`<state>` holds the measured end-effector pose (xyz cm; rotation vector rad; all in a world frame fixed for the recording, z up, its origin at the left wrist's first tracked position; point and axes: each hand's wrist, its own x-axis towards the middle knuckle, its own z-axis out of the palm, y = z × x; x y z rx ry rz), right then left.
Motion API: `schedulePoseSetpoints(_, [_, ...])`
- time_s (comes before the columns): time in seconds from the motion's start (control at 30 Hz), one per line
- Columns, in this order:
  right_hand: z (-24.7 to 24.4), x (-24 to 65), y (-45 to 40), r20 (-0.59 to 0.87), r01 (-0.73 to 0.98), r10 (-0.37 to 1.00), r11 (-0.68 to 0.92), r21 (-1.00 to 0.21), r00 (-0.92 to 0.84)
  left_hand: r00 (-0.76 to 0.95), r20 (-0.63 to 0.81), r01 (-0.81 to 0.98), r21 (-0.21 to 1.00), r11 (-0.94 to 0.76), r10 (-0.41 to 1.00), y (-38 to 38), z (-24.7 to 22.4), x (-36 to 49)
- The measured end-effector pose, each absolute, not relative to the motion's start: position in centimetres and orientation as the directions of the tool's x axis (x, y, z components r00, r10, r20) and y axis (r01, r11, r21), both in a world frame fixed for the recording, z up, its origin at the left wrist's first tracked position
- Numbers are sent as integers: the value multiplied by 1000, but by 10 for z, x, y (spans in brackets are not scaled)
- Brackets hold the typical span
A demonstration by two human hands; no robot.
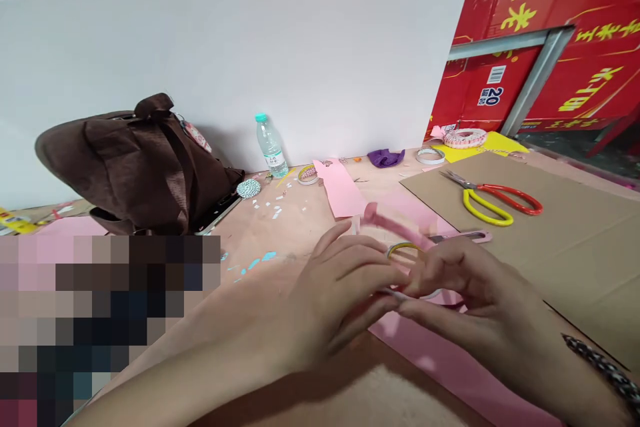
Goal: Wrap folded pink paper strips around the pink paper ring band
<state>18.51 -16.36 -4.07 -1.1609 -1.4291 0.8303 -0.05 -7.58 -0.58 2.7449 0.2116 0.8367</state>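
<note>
My left hand and my right hand meet at the middle of the view, their fingertips pinching a roll of tape with a yellow core. A looped pink paper strip arches just behind the fingers, and part of it is hidden by them. Below both hands lies a pink paper sheet. To the right, red-and-yellow-handled scissors rest on a cardboard sheet, apart from my right hand. A dark patterned cord lies by my right wrist.
A brown fabric bag and a water bottle stand against a white board. Tape rolls, twine, purple cloth and paper scraps lie on the table. A red carton stands at right; a pixelated patch covers the lower left.
</note>
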Motion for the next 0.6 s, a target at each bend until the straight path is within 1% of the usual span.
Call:
schedulePoseSetpoints(0.07, [-42,188,-162,176,207,984,174,-963,-9,853,427,80,460,-884,300,-74,-3,0])
schedulePoseSetpoints(0.1, [-42,189,-161,124,245,991,134,-960,-55,852,401,88,525,-846,338,-72,-3,0])
schedulePoseSetpoints(0.13, [-42,191,-160,87,310,991,116,-944,-105,846,392,90,565,-820,363,-70,-4,-1])
schedulePoseSetpoints(0.17, [-42,192,-160,66,382,986,120,-916,-151,838,402,82,576,-813,369,-68,-6,0])
schedulePoseSetpoints(0.2, [-42,192,-160,56,442,980,135,-887,-189,830,428,69,559,-826,359,-67,-9,0])
schedulePoseSetpoints(0.23, [-42,192,-160,52,478,975,152,-865,-215,810,479,56,510,-859,337,-66,-12,0])
schedulePoseSetpoints(0.27, [-42,192,-161,52,493,973,159,-855,-223,770,557,58,425,-903,311,-65,-16,0])
schedulePoseSetpoints(0.33, [-42,189,-163,58,494,977,155,-855,-205,653,730,102,178,-979,201,-66,-22,0])
schedulePoseSetpoints(0.37, [-41,187,-164,67,500,979,158,-851,-195,617,777,136,49,-989,124,-67,-24,-1])
schedulePoseSetpoints(0.4, [-39,185,-165,75,515,979,163,-842,-188,613,788,160,-53,-986,57,-68,-25,-2])
schedulePoseSetpoints(0.43, [-37,182,-166,84,530,980,170,-831,-183,639,769,158,-124,-980,6,-70,-25,-3])
schedulePoseSetpoints(0.5, [-33,178,-168,90,539,979,175,-824,-180,712,701,117,-180,-977,-44,-73,-23,-5])
schedulePoseSetpoints(0.6, [-29,174,-172,89,542,981,170,-823,-173,737,675,109,-171,-979,-36,-79,-20,-5])
